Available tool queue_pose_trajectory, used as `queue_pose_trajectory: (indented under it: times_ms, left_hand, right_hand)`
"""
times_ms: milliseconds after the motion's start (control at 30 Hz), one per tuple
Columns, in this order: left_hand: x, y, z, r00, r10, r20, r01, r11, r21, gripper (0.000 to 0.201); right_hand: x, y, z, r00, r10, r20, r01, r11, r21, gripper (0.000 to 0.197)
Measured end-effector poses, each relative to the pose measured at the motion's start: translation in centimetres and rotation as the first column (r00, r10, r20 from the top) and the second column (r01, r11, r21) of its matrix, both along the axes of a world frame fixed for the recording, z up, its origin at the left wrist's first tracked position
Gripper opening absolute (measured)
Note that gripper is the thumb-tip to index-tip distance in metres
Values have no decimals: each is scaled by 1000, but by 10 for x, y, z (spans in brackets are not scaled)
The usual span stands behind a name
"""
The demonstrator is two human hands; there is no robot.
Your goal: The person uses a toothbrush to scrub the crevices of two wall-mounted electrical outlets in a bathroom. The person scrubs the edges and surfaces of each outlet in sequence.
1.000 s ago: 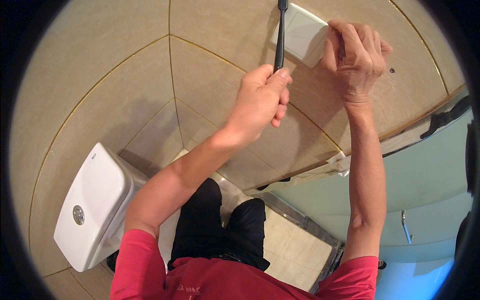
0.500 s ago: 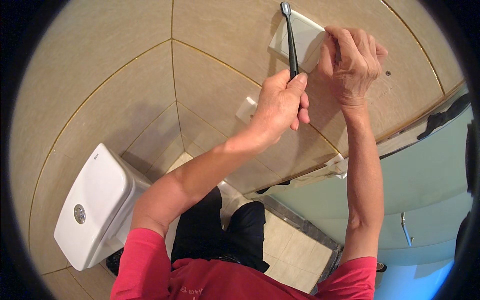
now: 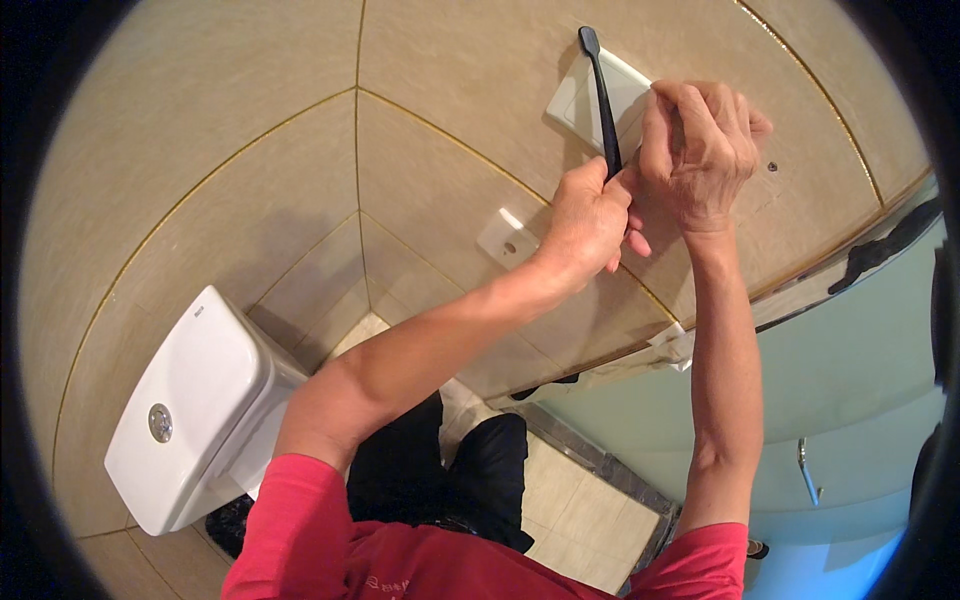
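A slim black toothbrush [image 3: 604, 105] stands upright in my left hand [image 3: 592, 218], its handle wrapped by the fingers and its head pointing up. Behind it a white square switch plate [image 3: 572, 100] is fixed to the tiled wall. My right hand [image 3: 706, 155] is at the plate's right edge, fingers bent and drawn together; what they pinch, if anything, is hidden behind the knuckles. The two hands are close side by side, with the left one slightly lower.
Lower on the wall sits a white socket plate [image 3: 507, 238]. A white toilet tank [image 3: 190, 410] with a round button stands at the left. To the right is a frosted glass panel [image 3: 780, 400] with a metal handle [image 3: 808, 472]. A small hole [image 3: 772, 167] marks the wall.
My left hand and the toothbrush have moved slightly right and down in the picture, nearer to my right hand. The wall plate also appears a little lower; my right hand keeps its bent pose.
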State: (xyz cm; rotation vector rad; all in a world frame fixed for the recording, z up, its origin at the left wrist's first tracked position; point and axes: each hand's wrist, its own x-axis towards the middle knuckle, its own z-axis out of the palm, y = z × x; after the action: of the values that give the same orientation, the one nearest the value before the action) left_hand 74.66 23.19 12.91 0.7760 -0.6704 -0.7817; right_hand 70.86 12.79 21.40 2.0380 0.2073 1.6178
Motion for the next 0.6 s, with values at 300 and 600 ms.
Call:
queue_pose_trajectory:
  times_ms: [300,600]
  left_hand:
    - [-13,-2,11,994,-15,113,18,999,-29,17]
    - [-12,-4,11,987,-5,160,16,997,-70,19]
  right_hand:
    - [-11,9,1,991,-27,-135,35,998,54,22]
    - [-19,20,1,971,-99,-218,125,986,107,28]
